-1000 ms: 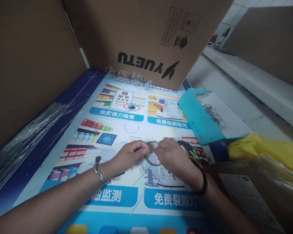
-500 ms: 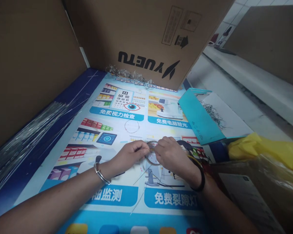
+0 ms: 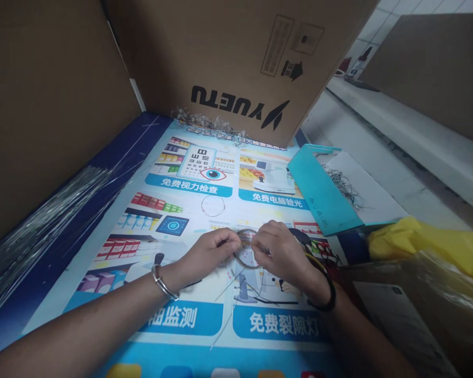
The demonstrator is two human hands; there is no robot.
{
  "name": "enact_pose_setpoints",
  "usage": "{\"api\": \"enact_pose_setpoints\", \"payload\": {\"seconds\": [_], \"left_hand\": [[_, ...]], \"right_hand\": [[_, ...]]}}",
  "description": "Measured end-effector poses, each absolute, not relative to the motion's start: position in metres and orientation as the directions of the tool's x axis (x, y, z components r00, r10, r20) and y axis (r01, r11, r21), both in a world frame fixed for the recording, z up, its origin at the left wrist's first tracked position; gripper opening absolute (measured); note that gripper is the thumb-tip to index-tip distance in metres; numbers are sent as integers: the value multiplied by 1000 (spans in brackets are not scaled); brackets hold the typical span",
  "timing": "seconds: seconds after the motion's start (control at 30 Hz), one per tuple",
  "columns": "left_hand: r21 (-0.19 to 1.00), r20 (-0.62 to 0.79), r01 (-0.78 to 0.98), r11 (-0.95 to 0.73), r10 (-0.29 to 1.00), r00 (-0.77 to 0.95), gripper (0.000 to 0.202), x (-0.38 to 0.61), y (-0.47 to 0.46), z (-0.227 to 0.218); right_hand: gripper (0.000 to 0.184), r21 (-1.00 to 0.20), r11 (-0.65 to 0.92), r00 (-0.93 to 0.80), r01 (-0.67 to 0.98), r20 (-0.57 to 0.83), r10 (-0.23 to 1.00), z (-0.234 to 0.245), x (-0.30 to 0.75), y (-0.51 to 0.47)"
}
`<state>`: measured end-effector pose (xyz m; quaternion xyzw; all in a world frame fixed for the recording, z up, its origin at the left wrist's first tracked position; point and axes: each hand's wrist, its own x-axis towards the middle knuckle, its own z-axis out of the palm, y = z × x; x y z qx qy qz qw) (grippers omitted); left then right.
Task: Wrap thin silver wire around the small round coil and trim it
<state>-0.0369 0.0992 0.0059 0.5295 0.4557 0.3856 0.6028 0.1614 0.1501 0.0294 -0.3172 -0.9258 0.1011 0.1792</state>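
A dark, thin wire ring (image 3: 243, 263) is held just over the printed poster between my two hands. Thumb and forefinger of my left hand (image 3: 215, 251) pinch its left side. At the ring's right side, my right hand (image 3: 279, 254) is closed with curled fingers; its fingertips and the exact grip are partly hidden. Loose straight wires (image 3: 233, 311) lie on the poster below the ring. Farther up rests a thinner wire loop (image 3: 213, 215), touched by neither hand.
Cardboard walls (image 3: 228, 47) stand at the back and left. A bundle of thin wires (image 3: 59, 202) lies left, small clear pieces (image 3: 216, 125) at the back. Right: a turquoise folder (image 3: 325, 194) with tangled wires (image 3: 343, 186), a yellow bag (image 3: 425, 241) and a box (image 3: 402, 320).
My right hand has shifted slightly right, and more of the ring's upper edge shows. My left hand keeps its pinch in nearly the same place.
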Motion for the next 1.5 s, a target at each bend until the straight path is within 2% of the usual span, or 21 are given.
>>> {"api": "enact_pose_setpoints", "payload": {"seconds": [0.07,0.17,0.23,0.3,0.43,0.67,1.07,1.5], "left_hand": [[989,-144,8,148,946,291,23,-36,98,6],[994,-105,26,102,955,278,23,-33,93,8],[998,-61,31,55,962,265,21,-31,90,11],[999,-41,14,38,966,254,19,-29,87,14],[999,-36,-15,41,969,244,17,-26,81,22],[999,-32,-25,39,969,247,18,-24,80,22],[998,-55,-13,59,973,223,19,-25,81,21],[999,-48,-5,51,970,237,20,-25,82,20]], "right_hand": [[13,-547,687,-669,478,281,689,35,161,148],[10,-846,419,-594,330,159,789,38,160,145],[10,-947,226,-581,230,53,812,37,161,143],[11,-989,68,-578,130,-20,816,33,162,141],[14,-994,-108,-599,-7,-83,796,27,161,137],[14,-972,-220,-604,-87,-124,787,23,157,133],[18,-970,-225,-602,-96,-123,789,21,156,134],[15,-974,-206,-602,-90,-112,791,16,157,135]]}}
